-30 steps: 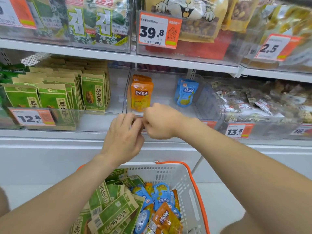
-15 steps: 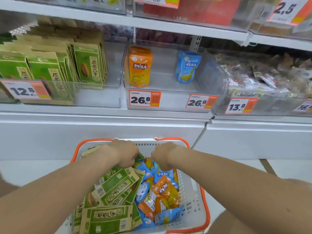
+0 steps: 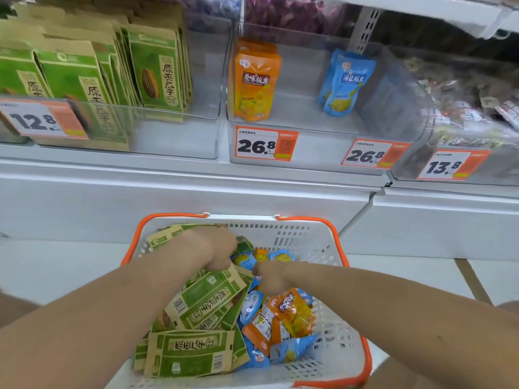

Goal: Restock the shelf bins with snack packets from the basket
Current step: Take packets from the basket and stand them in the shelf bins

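Head camera, looking down: the white perforated plastic basket with the orange rim (image 3: 295, 237) sits low centre of the frame, its far rim close to the white shelf base, and bare mesh shows along its right wall. Up above, the clear plastic middle bin (image 3: 317, 161) has open floor between an upright orange snack packet (image 3: 257, 80) at its left and a blue snack packet (image 3: 346, 82) leaning right of centre. The clear plastic left bin (image 3: 196, 141) has room at its right end beside the rows of green paper packets (image 3: 157, 71). In the basket, loose green packets (image 3: 196, 301) pile up on the left, orange and blue packets (image 3: 292, 310) on the right. The left hand (image 3: 213, 248) is down on the green pile, and the right hand (image 3: 271, 279) is just beside it over the blue and orange ones. Both sets of fingers curl downward with their tips hidden, so whether they pinch anything I cannot tell.
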The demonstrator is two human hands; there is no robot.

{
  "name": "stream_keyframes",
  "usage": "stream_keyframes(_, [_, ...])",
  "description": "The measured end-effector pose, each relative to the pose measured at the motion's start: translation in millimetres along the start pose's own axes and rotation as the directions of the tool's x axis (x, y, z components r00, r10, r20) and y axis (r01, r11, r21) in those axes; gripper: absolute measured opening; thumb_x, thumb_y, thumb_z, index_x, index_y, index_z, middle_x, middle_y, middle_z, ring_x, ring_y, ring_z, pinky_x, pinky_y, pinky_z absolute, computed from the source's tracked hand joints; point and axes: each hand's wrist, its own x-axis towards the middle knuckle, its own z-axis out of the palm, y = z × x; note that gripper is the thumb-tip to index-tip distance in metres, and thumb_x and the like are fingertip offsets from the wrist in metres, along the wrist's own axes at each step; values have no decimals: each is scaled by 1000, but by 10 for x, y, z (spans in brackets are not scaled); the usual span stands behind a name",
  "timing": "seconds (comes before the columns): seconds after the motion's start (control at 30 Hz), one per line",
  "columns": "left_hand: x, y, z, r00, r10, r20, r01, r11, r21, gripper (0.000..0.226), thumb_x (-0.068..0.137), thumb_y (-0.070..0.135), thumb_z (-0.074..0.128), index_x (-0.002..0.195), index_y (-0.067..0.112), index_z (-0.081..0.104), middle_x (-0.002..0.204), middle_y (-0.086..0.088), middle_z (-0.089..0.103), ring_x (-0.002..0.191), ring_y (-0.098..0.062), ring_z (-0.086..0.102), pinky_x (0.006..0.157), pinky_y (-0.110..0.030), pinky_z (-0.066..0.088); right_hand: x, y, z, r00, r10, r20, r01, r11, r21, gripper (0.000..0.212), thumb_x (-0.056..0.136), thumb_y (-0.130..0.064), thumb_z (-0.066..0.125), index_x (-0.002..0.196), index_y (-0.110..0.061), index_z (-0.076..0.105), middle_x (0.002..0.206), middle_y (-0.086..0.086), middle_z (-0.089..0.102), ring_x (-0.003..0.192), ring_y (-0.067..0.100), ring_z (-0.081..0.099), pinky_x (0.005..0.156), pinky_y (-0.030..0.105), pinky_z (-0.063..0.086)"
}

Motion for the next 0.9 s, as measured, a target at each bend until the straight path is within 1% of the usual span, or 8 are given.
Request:
stream_keyframes(0.07, [9,-21,-12,1000,-1,-13,1,1000,-8,29,103,26,44,120,18,66,111,-2,67,97,-23,67,83,-40,59,31,-2,-8,999,1,40,-4,997,76,40,100,-4,46,137,6,54,134,28,58,119,43,62,89,52,58])
stream_keyframes(0.17, [4,-66,-33,1000,-9,-11,8,1000,-26,27,104,26,44,117,17,66,113,-4,66,98,-25,66,85,-41,58,86,19,10,1000,10,15,-12,994,108,18,100,-5,45,84,-3,55,82,16,50,66,25,45,62,41,42])
stream_keyframes(0.37, [-2,-84,-48,1000,-18,-2,18,1000,-20,17,105,23,43,95,20,56,102,1,63,84,-18,59,78,-34,52,110,-46,-33,974,117,-193,-54,951,303,23,99,-2,54,109,8,72,107,22,73,80,23,60,68,35,50])
stream_keyframes(0.5, [-62,-63,-107,1000,-17,2,17,999,-43,22,105,20,43,114,15,63,109,-2,64,91,-22,60,77,-32,48,-4,-38,-160,887,169,-430,-59,964,258,23,91,-5,65,69,-5,59,68,9,58,72,24,64,61,31,53])
stream_keyframes(0.57, [-94,-64,-126,1000,-7,-19,6,999,-53,28,105,22,43,117,13,66,114,-5,67,96,-24,63,81,-35,52,-91,-23,-240,871,161,-465,-63,973,220,13,86,-3,67,73,-2,69,74,13,67,75,25,70,66,36,62])
stream_keyframes(0.7, [-90,-61,-167,995,6,-103,-20,991,-133,29,103,26,51,126,17,66,123,-6,66,112,-28,63,94,-37,53,-424,-50,-492,875,-10,-484,38,998,47,24,84,-2,68,109,-3,69,108,12,68,100,27,66,71,34,54])
stream_keyframes(0.8, [-91,-76,-198,984,5,-180,-58,956,-287,54,97,35,68,147,24,50,139,-3,59,123,-26,58,102,-38,49,-731,-107,-789,844,-181,-505,162,983,-83,16,82,-7,67,94,-16,63,96,3,62,90,23,53,59,26,39])
stream_keyframes(0.9, [-161,-113,-225,960,67,-272,-191,868,-459,82,83,40,87,152,31,44,143,6,56,126,-18,56,105,-33,46,-1009,-167,-1044,777,-277,-565,246,960,-133,19,73,-11,68,78,-24,55,80,-4,61,75,16,51,61,33,49])
